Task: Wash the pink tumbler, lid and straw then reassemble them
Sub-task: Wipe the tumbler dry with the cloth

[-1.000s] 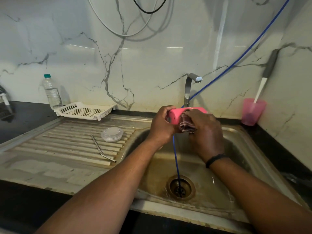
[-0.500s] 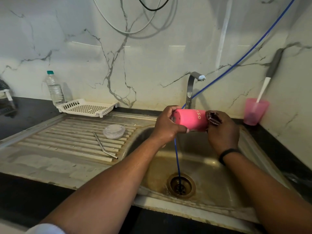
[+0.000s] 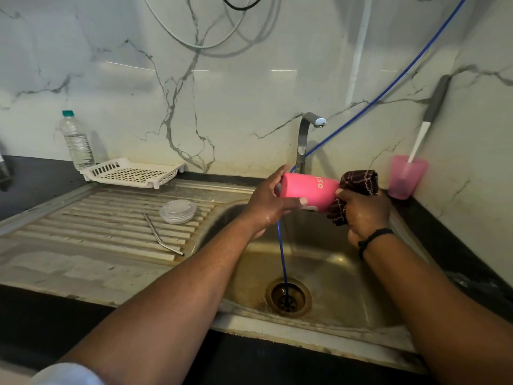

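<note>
Over the steel sink [image 3: 344, 323], the left hand [image 3: 266, 202] grips the pink tumbler [image 3: 308, 190] sideways, its mouth toward three o'clock where the right hand [image 3: 363, 212] clutches a cloth [image 3: 358, 180], probably for wiping inside.

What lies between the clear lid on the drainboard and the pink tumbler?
In the head view, only the left hand, which grips the pink tumbler, and bare ribbed drainboard beside the clear lid. The steel straw lies outside that stretch.

Pink tumbler [image 3: 306, 191] with white lettering; dark maroon cloth [image 3: 358, 183] with pale wavy checks.
</note>
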